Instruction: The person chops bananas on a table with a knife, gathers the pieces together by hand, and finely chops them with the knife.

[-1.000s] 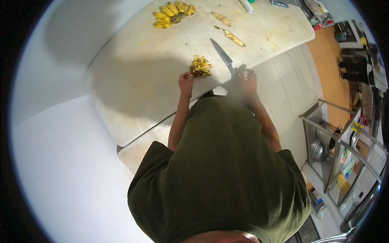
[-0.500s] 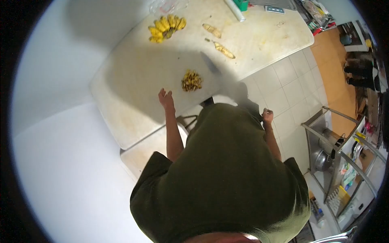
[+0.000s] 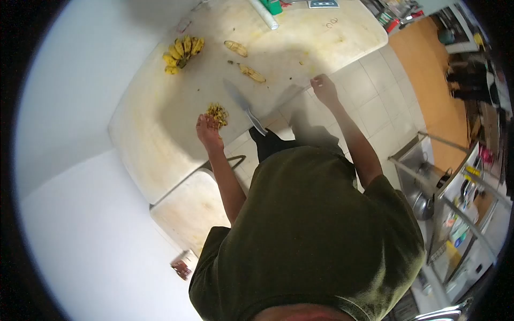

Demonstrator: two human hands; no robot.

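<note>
On the pale table, a small heap of chopped yellow-brown pieces, which look like cut banana or peel, lies by my left hand. That hand is open, its fingers apart at the heap's near side; I cannot tell whether they touch it. My right hand is over the table's front edge, fingers curled in, with nothing visible in them. Between the hands lies a knife, handle jutting past the edge toward my body. Beyond it rest two long pale-yellow banana pieces, one farther and one nearer.
A bunch of yellow bananas sits at the far left. At the back are a white roll and a green object. A metal rack with a pot stands on the right. A white stool-like surface is at lower left.
My left hand has come to the chopped heap. The right hand has risen from beside my body to the table edge. The view has shifted, so tabletop things appear farther left.
</note>
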